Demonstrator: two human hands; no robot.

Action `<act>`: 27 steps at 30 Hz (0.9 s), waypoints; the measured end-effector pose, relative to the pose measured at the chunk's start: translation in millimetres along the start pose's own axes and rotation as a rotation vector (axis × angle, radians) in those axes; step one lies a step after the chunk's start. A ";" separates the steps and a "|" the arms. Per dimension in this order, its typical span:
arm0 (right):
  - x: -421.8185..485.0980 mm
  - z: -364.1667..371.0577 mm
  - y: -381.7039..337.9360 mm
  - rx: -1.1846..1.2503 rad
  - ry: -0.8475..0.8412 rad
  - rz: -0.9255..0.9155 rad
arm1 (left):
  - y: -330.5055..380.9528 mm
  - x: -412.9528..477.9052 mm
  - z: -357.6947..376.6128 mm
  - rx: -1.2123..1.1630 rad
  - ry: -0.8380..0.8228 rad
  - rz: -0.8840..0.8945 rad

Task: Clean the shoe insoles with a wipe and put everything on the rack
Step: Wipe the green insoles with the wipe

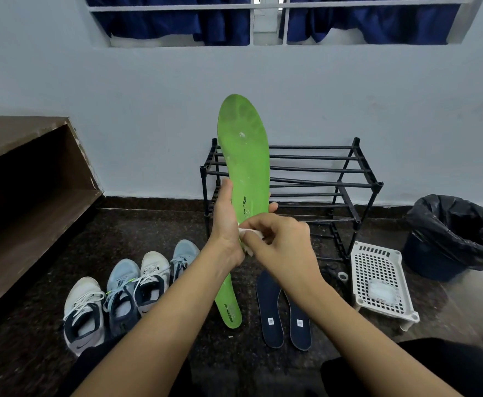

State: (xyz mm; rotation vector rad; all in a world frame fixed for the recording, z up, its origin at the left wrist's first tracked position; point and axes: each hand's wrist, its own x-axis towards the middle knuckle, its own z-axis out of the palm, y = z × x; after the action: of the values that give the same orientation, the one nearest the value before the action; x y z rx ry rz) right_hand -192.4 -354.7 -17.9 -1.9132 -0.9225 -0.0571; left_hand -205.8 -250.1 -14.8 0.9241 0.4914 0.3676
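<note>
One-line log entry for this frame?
step: wiping | left hand: holds green insole upright | right hand: wipe on insole | rack: empty

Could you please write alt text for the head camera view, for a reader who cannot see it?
The left hand holds a green insole upright while the right hand rubs a wipe on its lower part. On the floor lie a second green insole, two dark insoles and four shoes, before an empty black rack.
</note>
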 end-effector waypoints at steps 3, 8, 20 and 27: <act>-1.1 -2.2 0.5 -0.051 -0.042 -0.045 | -1.5 0.4 1.0 -0.006 0.003 -0.004; -0.6 -7.2 2.3 -0.510 -0.235 -0.131 | -0.7 -1.3 6.7 -0.022 0.008 -0.008; -6.7 -15.7 3.7 0.040 -0.036 0.079 | -5.1 1.6 12.2 -0.036 -0.036 -0.011; -7.0 -12.4 11.8 -0.493 -0.244 -0.005 | -7.7 -3.5 12.7 -0.021 -0.045 -0.029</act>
State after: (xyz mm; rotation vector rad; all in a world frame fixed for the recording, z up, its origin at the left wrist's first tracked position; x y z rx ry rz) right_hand -186.0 -371.2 -23.0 -2.4117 -1.1544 -0.0581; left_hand -201.0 -264.6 -13.9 0.9017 0.4584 0.3243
